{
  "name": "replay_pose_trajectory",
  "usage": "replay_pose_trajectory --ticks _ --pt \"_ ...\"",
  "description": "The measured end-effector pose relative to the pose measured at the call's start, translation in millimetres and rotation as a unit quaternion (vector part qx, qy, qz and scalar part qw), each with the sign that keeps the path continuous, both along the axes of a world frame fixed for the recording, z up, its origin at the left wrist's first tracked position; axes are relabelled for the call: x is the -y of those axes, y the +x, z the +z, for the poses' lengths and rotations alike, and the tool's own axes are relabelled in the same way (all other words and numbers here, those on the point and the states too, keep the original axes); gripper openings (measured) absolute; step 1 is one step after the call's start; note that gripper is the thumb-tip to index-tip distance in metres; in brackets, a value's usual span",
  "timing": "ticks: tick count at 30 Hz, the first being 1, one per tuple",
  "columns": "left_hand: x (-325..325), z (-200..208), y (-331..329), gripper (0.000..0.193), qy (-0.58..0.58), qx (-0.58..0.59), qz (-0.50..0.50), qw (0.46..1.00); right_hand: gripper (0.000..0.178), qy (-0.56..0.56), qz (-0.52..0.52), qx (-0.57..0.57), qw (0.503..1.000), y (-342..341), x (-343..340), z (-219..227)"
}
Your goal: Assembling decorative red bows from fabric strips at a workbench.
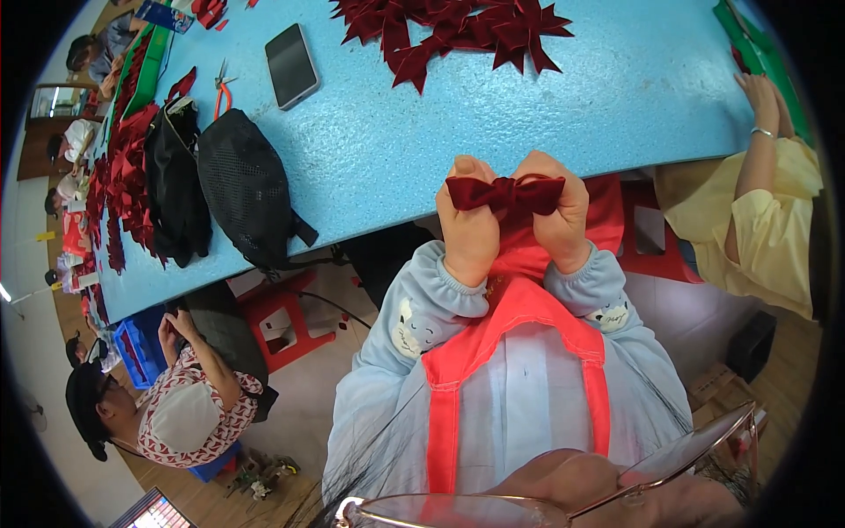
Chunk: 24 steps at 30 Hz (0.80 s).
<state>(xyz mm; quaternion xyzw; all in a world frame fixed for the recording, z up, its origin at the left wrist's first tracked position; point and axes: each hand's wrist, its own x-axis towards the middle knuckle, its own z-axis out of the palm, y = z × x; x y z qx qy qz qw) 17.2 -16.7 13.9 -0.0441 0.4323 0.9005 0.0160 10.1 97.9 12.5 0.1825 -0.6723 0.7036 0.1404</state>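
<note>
One red apron nearest, over a light blue top. Just beyond, left hand and right hand, fingers closed, gripping opposite ends of a dark red velvet bow, held roughly level at the near edge of the blue counter. On it, to the left: black mesh bag, second black bag touching or just beside it, can't tell. Farther: orange-handled snips, dark-screened phone. Farthest: heaped dark red ribbon pieces with notched ends.
</note>
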Motion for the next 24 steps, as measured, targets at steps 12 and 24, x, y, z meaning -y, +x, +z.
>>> replay_pose_trajectory --ticks 12,24 --pt "-5 7 4 0.013 -0.131 -0.026 -0.014 0.991 0.025 -0.084 -0.129 0.053 0.987 3 -1 -6" --pt "32 14 -5 0.022 -0.422 -0.286 0.099 0.855 0.027 0.069 -0.070 -0.061 0.993 -1 -32 26"
